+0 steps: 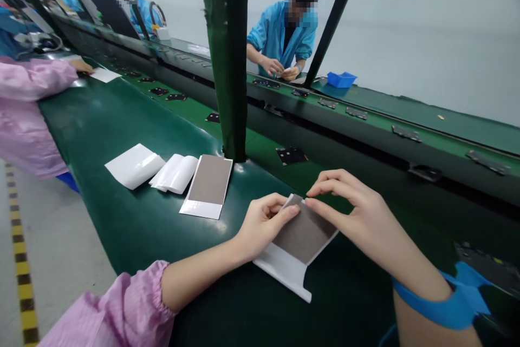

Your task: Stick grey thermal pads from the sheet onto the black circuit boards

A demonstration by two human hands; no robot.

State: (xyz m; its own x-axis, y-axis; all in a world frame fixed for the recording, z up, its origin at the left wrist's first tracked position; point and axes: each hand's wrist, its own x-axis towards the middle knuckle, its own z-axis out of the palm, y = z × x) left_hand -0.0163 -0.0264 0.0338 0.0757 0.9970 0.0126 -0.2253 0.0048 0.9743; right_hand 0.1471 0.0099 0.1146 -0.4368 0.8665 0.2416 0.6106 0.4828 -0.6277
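Observation:
My left hand (264,222) grips a grey-brown sheet on white backing paper (306,233), its thumb flat on the upper left part of the face. The backing sticks out past the sheet's lower end and curls up there. At the top edge, the thumb and index finger of my right hand (349,206) come together in a pinch on the edge; what lies between the tips is too small to make out clearly. A blue band (430,303) circles my right wrist. To the left, a similar grey-brown sheet (211,180) lies flat on the green table mat (134,233).
Curled white papers (134,167) lie left of the flat sheet. A green post (227,65) rises behind the table edge. Beyond, a belt carries black boards (291,155). A co-worker in blue (280,33) sits opposite; a pink sleeve (36,79) shows at left.

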